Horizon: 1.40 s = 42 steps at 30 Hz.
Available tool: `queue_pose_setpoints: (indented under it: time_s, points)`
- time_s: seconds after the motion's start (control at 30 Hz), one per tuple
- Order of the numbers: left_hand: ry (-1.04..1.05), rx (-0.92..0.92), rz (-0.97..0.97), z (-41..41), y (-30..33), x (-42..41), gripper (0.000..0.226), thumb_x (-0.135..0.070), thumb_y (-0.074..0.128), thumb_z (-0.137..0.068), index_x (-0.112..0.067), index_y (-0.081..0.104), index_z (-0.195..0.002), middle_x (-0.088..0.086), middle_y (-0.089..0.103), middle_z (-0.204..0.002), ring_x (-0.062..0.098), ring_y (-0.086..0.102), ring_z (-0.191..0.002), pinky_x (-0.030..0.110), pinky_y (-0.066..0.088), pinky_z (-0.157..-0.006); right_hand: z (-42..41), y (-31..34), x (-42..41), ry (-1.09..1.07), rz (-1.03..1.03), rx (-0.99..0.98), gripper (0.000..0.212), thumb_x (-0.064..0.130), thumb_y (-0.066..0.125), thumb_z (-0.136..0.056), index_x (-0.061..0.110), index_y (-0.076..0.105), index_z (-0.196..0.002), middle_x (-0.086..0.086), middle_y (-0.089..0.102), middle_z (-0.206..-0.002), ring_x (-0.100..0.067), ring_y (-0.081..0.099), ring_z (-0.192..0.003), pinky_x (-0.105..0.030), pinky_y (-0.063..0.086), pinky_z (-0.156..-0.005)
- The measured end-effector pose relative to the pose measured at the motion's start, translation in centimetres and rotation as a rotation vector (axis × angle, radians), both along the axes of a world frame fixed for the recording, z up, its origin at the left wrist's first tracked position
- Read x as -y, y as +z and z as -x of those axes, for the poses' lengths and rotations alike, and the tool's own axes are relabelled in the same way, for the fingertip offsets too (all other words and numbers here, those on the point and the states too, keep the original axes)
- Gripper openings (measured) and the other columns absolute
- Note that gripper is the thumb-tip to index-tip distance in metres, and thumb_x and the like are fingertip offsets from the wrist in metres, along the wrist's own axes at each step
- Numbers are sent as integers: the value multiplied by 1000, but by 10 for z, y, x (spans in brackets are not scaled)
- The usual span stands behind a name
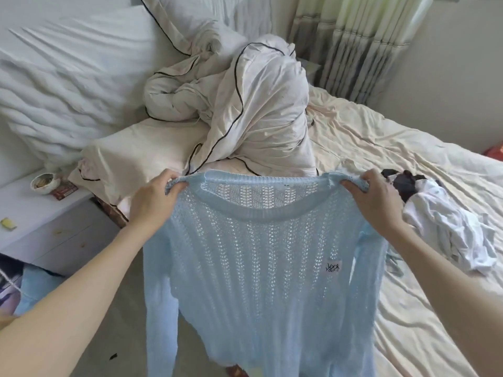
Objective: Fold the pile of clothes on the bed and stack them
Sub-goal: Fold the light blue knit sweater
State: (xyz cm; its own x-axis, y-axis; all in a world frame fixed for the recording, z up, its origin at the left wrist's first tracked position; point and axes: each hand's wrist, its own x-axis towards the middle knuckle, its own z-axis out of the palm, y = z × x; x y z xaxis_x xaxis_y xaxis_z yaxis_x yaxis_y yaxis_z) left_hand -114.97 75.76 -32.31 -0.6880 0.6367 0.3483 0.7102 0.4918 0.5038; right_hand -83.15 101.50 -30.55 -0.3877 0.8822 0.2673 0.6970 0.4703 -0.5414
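Both forearms reach in; left hand point(152, 198) and right hand point(377, 198) each pinch one shoulder of one light-blue knit sweater point(258, 268), held up over the bed point(381, 148) edge, neckline up, long axis vertical (sleeves hanging). One clothes pile point(446, 221) lies at right.

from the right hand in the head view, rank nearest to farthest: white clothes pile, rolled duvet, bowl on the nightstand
From the right hand, gripping the blue sweater:
1. White clothes pile, just right of it on the bed.
2. Rolled duvet, behind, toward the headboard.
3. Bowl, far left on the nightstand.
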Motion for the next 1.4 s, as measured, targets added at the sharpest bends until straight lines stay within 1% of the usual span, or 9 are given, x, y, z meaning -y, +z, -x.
queue_pose_setpoints:
  time_s: [0.17,0.3,0.37,0.5,0.63,0.93,1.07,1.17,1.4]
  points:
    - [8,163,211,61,-105,-76,20,-38,54,-93,-18,53,-97,0,51,-68,25,48,-62,32,29,-54,79,-115,-83,-2,392,32,32,36,62,-89,7,51,-95,-10,55,-85,-24,50,-78,-34,36,-65]
    - [52,256,243,99,-184,-121,21,-37,53,-94,-17,54,-99,-1,54,-78,27,52,-70,33,32,-58,125,-201,-132,-4,654,-18,22,15,65,-88,10,50,-73,-10,49,-69,-19,43,-59,-24,33,-50]
    - [57,276,235,113,-217,-144,21,-31,53,-95,-12,56,-102,2,55,-87,28,54,-81,33,35,-66,141,-237,-153,-59,689,-49,26,11,63,-87,11,48,-66,-10,45,-67,-18,41,-60,-27,33,-55]
    - [106,271,188,142,-262,-190,19,-25,51,-96,-7,57,-102,15,61,-100,31,54,-89,31,32,-69,174,-287,-196,-132,571,-85,10,23,61,-87,16,61,-81,-8,56,-77,-19,50,-74,-35,41,-67]
    - [122,230,127,168,-285,-232,18,-26,49,-96,-10,56,-100,15,61,-100,29,52,-86,32,31,-68,206,-308,-231,-243,452,-177,23,24,61,-88,9,62,-105,-3,56,-88,-17,51,-82,-23,33,-66]
    - [63,187,344,182,-366,-239,23,-27,54,-95,-8,57,-107,19,57,-104,35,54,-94,40,39,-76,218,-384,-236,-204,436,190,31,25,60,-91,7,62,-117,-16,62,-119,-33,54,-112,-38,42,-90]
    - [42,181,425,188,-367,-247,24,-28,56,-93,-10,58,-109,19,56,-108,36,54,-101,43,41,-84,216,-387,-229,-126,279,372,38,22,52,-92,7,54,-127,-23,50,-129,-38,44,-120,-43,32,-101]
    - [7,163,482,182,-361,-238,34,-25,52,-95,-7,53,-125,22,53,-119,38,49,-112,47,41,-92,215,-380,-204,-39,188,421,44,24,47,-97,7,44,-136,-19,39,-142,-34,33,-129,-40,20,-105]
    - [48,272,470,154,-343,-165,46,-13,46,-97,1,37,-140,29,44,-132,42,41,-123,46,31,-103,208,-373,-95,266,246,504,55,36,38,-100,13,26,-149,-11,14,-158,-27,11,-146,-42,3,-118]
